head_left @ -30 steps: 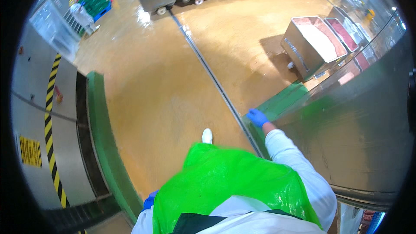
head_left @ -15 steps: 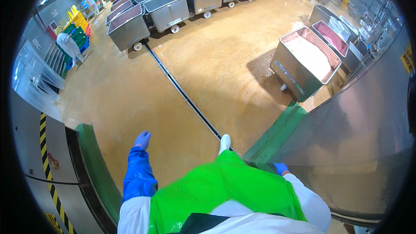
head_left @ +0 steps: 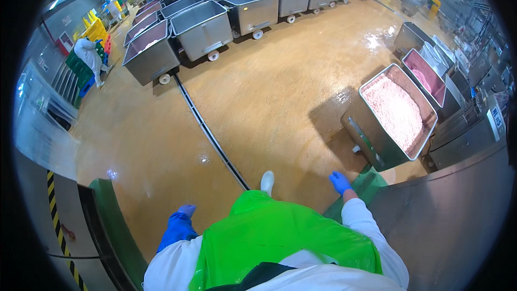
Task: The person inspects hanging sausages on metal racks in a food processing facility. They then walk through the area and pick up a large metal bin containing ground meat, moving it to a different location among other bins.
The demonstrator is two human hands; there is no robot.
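**Gloved hands flank the green apron (head_left: pixel 291 231), arms held forward**

The left hand (head_left: pixel 187 210) is just ahead of the apron's left edge, its forearm wrapped in a blue sleeve cover (head_left: pixel 176 229) that slants outward and forward. Its fingers are too hidden to tell whether they are spread or pressed together.

The right hand (head_left: pixel 340 182) reaches farther ahead, off the apron's front right, the arm in a white sleeve (head_left: pixel 362 223) with a strip of bare wrist showing. Its fingers point forward; whether they are spread or together I cannot tell.

The steel bin (head_left: pixel 362 129) of pale pink contents stands ahead and right of the apron, beyond the right hand and apart from it. A white boot (head_left: pixel 267 181) pokes out directly before the apron.
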